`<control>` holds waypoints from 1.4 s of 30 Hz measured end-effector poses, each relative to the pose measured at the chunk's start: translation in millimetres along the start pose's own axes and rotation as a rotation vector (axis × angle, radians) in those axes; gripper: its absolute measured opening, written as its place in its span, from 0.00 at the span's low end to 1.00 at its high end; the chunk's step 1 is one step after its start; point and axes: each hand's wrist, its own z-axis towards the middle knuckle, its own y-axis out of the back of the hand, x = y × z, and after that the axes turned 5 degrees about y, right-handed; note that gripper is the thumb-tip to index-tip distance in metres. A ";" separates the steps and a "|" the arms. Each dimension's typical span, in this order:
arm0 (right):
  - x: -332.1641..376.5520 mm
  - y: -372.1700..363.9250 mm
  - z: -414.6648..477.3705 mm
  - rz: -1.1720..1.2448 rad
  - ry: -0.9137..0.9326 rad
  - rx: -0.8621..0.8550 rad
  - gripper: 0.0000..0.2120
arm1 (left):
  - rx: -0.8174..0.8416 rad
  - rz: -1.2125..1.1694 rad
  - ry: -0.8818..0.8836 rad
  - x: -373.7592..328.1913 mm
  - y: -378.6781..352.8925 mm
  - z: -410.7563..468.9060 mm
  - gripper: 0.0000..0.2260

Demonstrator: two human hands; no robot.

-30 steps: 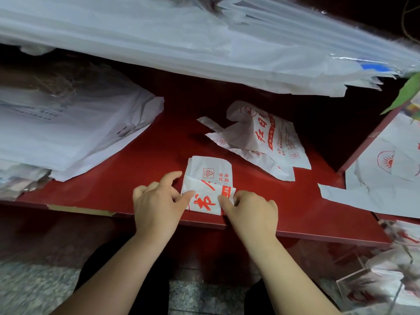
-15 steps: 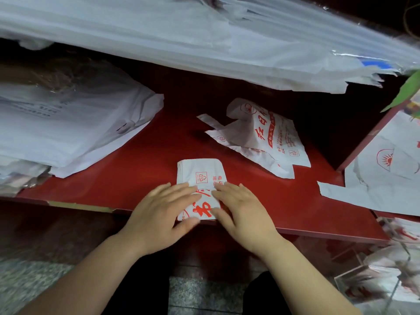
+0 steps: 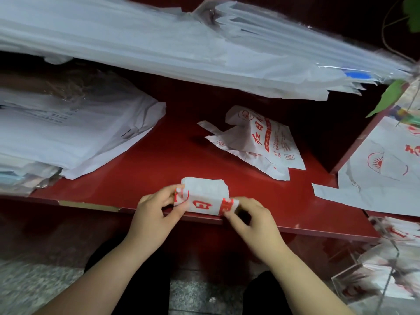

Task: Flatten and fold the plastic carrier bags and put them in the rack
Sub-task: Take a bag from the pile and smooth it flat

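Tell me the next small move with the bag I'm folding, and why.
Probably tip the raised near fold forward onto the flat part and press it down. Both the left hand and right hand pinch the ends of the folded bag at the front edge of the red shelf, with its near part lifted and the fold not yet closed.

Both hands, left (image 3: 156,208) and right (image 3: 247,218), pinching folded bag (image 3: 204,197) at red shelf (image 3: 136,173) edge

Bare forearms (image 3: 97,278), blk trousers (image 3: 266,296)
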 end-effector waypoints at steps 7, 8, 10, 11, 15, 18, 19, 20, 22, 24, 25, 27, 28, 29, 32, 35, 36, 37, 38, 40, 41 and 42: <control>5.5 -6.4 34.3 -0.085 -0.325 0.017 0.03 | -0.135 0.240 0.126 -16.6 -8.5 14.2 0.19; 6.3 -7.8 37.5 -0.142 -0.358 0.026 0.01 | -0.137 0.254 0.140 -18.5 -9.3 14.9 0.21; 10.0 -10.0 42.4 -0.266 -0.416 0.031 0.06 | -0.139 0.265 0.180 -21.3 -9.7 16.8 0.25; 12.2 -11.5 44.9 -0.326 -0.436 0.037 0.08 | -0.131 0.287 0.191 -22.4 -9.4 17.5 0.27; 16.2 -18.5 49.6 -0.505 -0.446 0.059 0.11 | -0.092 0.487 0.154 -18.7 -11.9 21.6 0.31; 18.6 -20.4 48.6 -0.578 -0.403 0.057 0.12 | -0.121 0.601 0.011 -9.9 -13.2 23.9 0.28; 20.4 -19.7 47.9 -0.584 -0.396 0.055 0.12 | -0.160 0.629 -0.129 -4.4 -14.6 24.2 0.23; 20.1 -19.5 47.4 -0.584 -0.387 0.050 0.11 | -0.180 0.658 -0.271 -0.1 -14.8 24.2 0.17; 18.8 -19.5 44.9 -0.573 -0.367 0.048 0.09 | -0.067 0.721 -0.433 8.0 -11.8 23.0 0.15; 18.7 -18.1 42.0 -0.559 -0.331 0.047 0.08 | 0.084 0.785 -0.477 10.8 -4.8 21.0 0.24; 17.3 -17.5 40.0 -0.548 -0.317 0.044 0.08 | 0.125 0.820 -0.500 12.5 -2.0 20.7 0.27; 14.3 -16.6 35.9 -0.539 -0.283 0.042 0.07 | 0.183 0.841 -0.549 16.5 3.4 20.1 0.29; 13.6 -16.8 33.0 -0.562 -0.250 0.052 0.08 | 0.200 0.811 -0.574 18.4 5.7 19.8 0.31; 11.2 -17.8 29.2 -0.574 -0.186 0.039 0.09 | 0.208 0.765 -0.591 20.1 7.0 19.8 0.33; 6.1 -19.4 17.2 -0.415 0.036 -0.048 0.16 | 0.169 0.616 -0.620 24.9 12.3 16.8 0.26; 4.6 -15.4 1.3 -0.339 0.200 0.101 0.27 | 0.143 0.535 -0.645 22.4 17.5 13.6 0.21; 4.9 -14.0 -2.0 -0.389 0.260 0.149 0.30 | 0.135 0.518 -0.654 19.2 18.2 12.3 0.18; 4.6 -13.6 -4.0 -0.449 0.307 0.180 0.30 | 0.140 0.493 -0.658 14.9 18.3 10.6 0.14; 4.0 -13.6 -4.7 -0.492 0.339 0.182 0.29 | 0.157 0.446 -0.640 9.6 18.1 8.7 0.10; 6.3 -10.2 -6.6 -0.436 0.325 0.127 0.20 | 0.204 0.266 -0.517 -7.3 17.2 3.0 0.08; 10.4 -5.5 -6.6 -0.335 0.277 0.102 0.15 | 0.222 0.151 -0.411 -16.9 16.5 -0.5 0.08; 14.8 0.8 -7.3 -0.202 0.196 0.089 0.10 | 0.238 0.038 -0.311 -26.7 15.1 -4.0 0.07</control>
